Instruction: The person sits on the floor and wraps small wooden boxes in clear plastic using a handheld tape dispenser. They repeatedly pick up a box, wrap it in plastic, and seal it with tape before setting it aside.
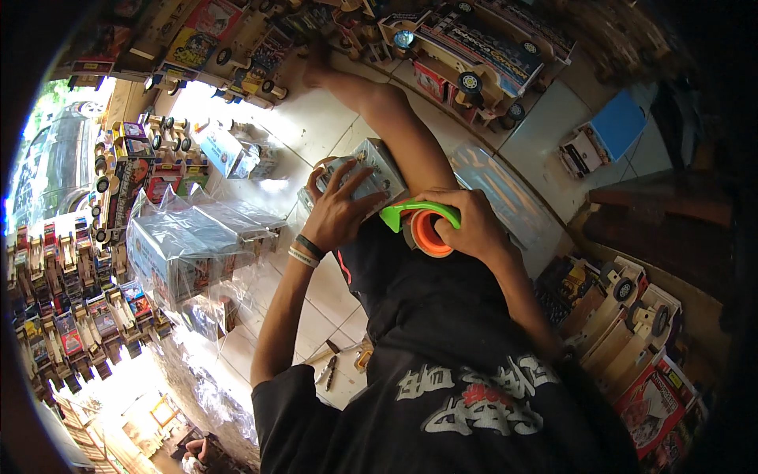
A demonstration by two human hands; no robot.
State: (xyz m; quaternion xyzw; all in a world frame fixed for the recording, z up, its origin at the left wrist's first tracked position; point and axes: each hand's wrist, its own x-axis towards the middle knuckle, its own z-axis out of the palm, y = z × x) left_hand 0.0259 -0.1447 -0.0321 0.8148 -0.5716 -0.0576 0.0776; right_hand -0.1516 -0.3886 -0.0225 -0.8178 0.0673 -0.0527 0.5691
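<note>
A green and orange hand-held tape dispenser [433, 237] is in my right hand [472, 223], whose fingers curl around its green frame. Its pointed green end reaches left, close to a box-shaped pack wrapped in clear plastic [369, 164]. My left hand [345, 201] lies over the near side of that pack, fingers spread across the film and gripping it against my bent leg. What the film covers is greyish with printing and hard to make out. Whether the dispenser touches the pack, I cannot tell.
Several plastic-wrapped boxes [185, 245] stand on the left. Wooden toy trucks [474, 59] line the far side; others [624, 308] sit at the right. A blue-topped toy truck [612, 130] is at the far right. A knife-like tool [330, 371] lies on the tiles.
</note>
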